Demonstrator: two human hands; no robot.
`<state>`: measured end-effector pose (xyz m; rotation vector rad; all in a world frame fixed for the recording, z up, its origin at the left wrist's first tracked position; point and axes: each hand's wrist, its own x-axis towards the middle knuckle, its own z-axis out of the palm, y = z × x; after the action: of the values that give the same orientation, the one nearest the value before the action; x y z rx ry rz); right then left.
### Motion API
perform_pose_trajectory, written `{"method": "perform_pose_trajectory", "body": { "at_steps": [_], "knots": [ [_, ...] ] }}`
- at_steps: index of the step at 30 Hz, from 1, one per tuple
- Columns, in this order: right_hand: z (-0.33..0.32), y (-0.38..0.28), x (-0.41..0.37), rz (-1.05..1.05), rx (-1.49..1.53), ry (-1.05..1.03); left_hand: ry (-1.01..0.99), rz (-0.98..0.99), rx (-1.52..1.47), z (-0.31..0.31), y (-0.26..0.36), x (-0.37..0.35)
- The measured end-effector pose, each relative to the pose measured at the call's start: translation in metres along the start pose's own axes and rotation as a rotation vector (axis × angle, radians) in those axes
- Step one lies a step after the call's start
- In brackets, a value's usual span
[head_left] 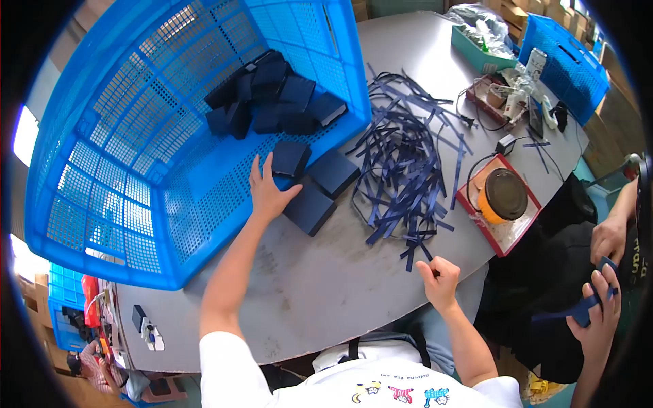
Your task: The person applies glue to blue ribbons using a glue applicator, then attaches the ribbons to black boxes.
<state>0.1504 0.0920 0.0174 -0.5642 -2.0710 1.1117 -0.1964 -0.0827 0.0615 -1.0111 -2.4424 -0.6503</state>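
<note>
My left hand [269, 197] reaches to the near edge of a big blue plastic basket [204, 228] lying on its side. Its fingers are spread beside a dark blue box [291, 158], at its left and near sides; a firm hold does not show. Two more dark blue boxes, one [333, 171] farther right and one [309, 207] nearer me, lie on the table just outside the basket. My right hand [441, 282] is closed, thumb raised, over the table near a heap of dark blue ribbon strips [405, 163]. A small dark spot shows at its fingers, too small to name.
Several dark boxes [272, 92] are piled inside the basket. An orange pot [503, 195] stands on a red-edged tray [500, 248] at right. Another person's hands [598, 306] hold a blue ribbon piece there. A green box [479, 51] and blue crate [564, 64] stand behind.
</note>
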Motion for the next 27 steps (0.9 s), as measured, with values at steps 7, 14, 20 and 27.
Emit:
{"method": "perform_pose_trajectory", "body": {
  "at_steps": [7,14,20,27],
  "knots": [
    [0.004,0.007,0.001,0.034,0.021,0.063,-0.019,-0.12,-0.106,0.031,0.006,0.008],
    [0.001,0.001,0.004,0.105,0.104,0.105,0.088,-0.154,-0.607,-0.034,0.054,-0.026],
    [0.005,0.0,0.007,0.08,0.209,0.119,-0.026,-0.475,-1.454,-0.067,0.053,-0.057],
    [-0.036,-0.012,0.041,-0.446,-0.41,-0.143,-0.91,-0.488,-1.088,-0.075,0.091,-0.134]
  ]
}}
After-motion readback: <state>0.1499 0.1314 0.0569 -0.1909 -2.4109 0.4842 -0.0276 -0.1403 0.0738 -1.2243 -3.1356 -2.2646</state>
